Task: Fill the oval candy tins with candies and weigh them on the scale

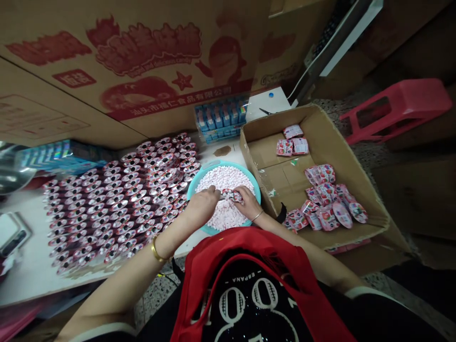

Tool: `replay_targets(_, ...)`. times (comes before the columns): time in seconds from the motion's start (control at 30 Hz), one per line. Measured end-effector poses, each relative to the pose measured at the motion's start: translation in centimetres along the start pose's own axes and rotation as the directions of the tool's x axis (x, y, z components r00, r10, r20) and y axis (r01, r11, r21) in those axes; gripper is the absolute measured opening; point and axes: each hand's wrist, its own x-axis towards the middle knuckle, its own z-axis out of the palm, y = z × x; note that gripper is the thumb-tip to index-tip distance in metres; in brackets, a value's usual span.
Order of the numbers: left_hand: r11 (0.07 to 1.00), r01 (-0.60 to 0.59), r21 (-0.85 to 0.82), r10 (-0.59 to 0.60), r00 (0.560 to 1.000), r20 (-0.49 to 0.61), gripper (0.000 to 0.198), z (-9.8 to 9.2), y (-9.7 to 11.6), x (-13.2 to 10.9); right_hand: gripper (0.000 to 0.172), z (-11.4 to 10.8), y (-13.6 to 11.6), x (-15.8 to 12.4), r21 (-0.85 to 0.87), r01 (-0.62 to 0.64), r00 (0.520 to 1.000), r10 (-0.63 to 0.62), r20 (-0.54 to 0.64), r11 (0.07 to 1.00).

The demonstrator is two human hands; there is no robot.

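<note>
A small pink-and-red printed candy pack (231, 194) is held level over a round turquoise basin (194, 183) full of small pale pink candies (228, 218). My left hand (204, 205) has its fingers closed at the pack's left end; exactly what the fingertips pinch is hard to make out. My right hand (248, 203) grips the pack's right end between thumb and fingers. To the left of the basin stand rows of similar packs (124, 204) with dark round openings on top.
An open cardboard box (278, 175) on the right holds several candy packs (326, 192). Blue packaged goods (221, 118) stand behind the basin, against large printed cartons (149, 52). A red plastic stool (399, 109) is at the far right, a metal bowl (14, 171) at the far left.
</note>
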Motion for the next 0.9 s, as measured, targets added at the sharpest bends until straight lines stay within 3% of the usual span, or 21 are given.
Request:
replay_targets(0.13, 0.993, -0.023, 0.115, 0.024, 1.000, -0.004, 0.028, -1.5, 1.6, -0.6, 0.038, 0.0, 0.4, -0.2, 0.018, 0.012, 1.000, -0.012, -0.010, 1.000)
replay_targets(0.23, 0.996, -0.022, 0.092, 0.028, 0.998, -0.062, 0.025, -1.0, -0.2, -0.7, 0.038, 0.0, 0.8, -0.3, 0.030, 0.000, 1.000, 0.001, -0.026, 1.000)
replay_targets(0.33, 0.997, 0.060, -0.045, -0.066, 0.988, -0.140, 0.022, 1.3, -3.7, 0.2, 0.037, -0.3, 1.1, -0.4, 0.043, -0.028, 0.998, 0.030, -0.053, 0.999)
replay_targets(0.47, 0.962, 0.128, -0.242, -0.168, 0.973, -0.157, 0.025, 6.4, -6.7, 3.6, 0.035, -0.9, 0.9, -0.9, 0.067, -0.051, 0.997, 0.055, -0.058, 0.996)
replay_targets(0.6, 0.937, 0.009, -0.349, -0.068, 0.985, -0.158, 0.021, 10.9, -5.4, 7.8, 0.035, -1.7, 0.3, -1.7, 0.103, -0.066, 0.998, 0.067, -0.007, 0.993)
replay_targets(0.7, 0.893, -0.095, -0.440, 0.013, 0.982, -0.187, 0.020, 12.7, -3.5, 9.9, 0.033, -2.0, 0.0, -2.4, 0.165, -0.105, 0.993, 0.094, 0.071, 0.981)
replay_targets(0.8, 0.838, -0.172, -0.518, 0.063, 0.973, -0.222, 0.019, 13.5, -2.9, 10.3, 0.029, -2.0, -0.1, -2.8, 0.196, -0.131, 0.987, 0.110, 0.113, 0.972)
replay_targets(0.9, 0.785, -0.227, -0.577, 0.086, 0.961, -0.262, 0.019, 13.3, -3.5, 9.2, 0.028, -1.7, 0.1, -2.9, 0.188, -0.149, 0.987, 0.134, 0.091, 0.971)
